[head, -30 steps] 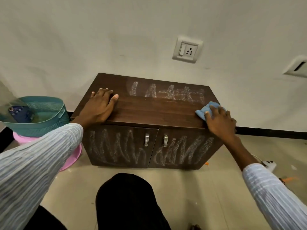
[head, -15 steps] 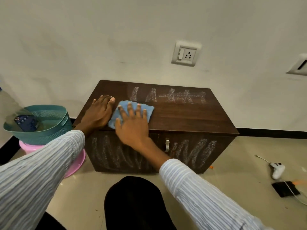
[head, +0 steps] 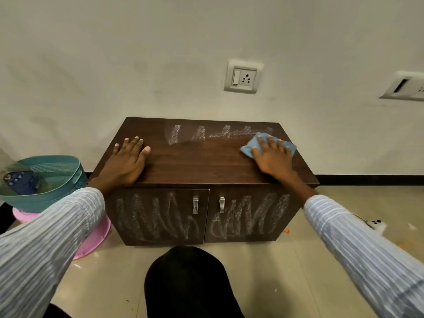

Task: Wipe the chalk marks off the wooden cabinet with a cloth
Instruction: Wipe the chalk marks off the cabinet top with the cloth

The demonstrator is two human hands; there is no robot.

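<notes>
A low dark wooden cabinet point(head: 197, 164) stands against the wall. White chalk marks point(head: 206, 133) run along the back of its top, and chalk scribbles point(head: 156, 219) cover both doors. My right hand point(head: 271, 157) presses flat on a blue cloth point(head: 259, 140) at the top's right rear, at the right end of the chalk row. My left hand point(head: 128, 160) lies flat and empty on the top's left side, fingers apart.
A teal basket point(head: 52, 180) sits on a pink basin point(head: 94, 239) left of the cabinet. My dark knee point(head: 188, 281) is in front of the doors. A white game controller point(head: 376, 224) with a cable lies on the floor at right. A wall socket point(head: 243, 76) is above.
My right hand swept the cloth from the top's right edge to the left beside my left hand, then back to the right rear. My left hand stayed put.
</notes>
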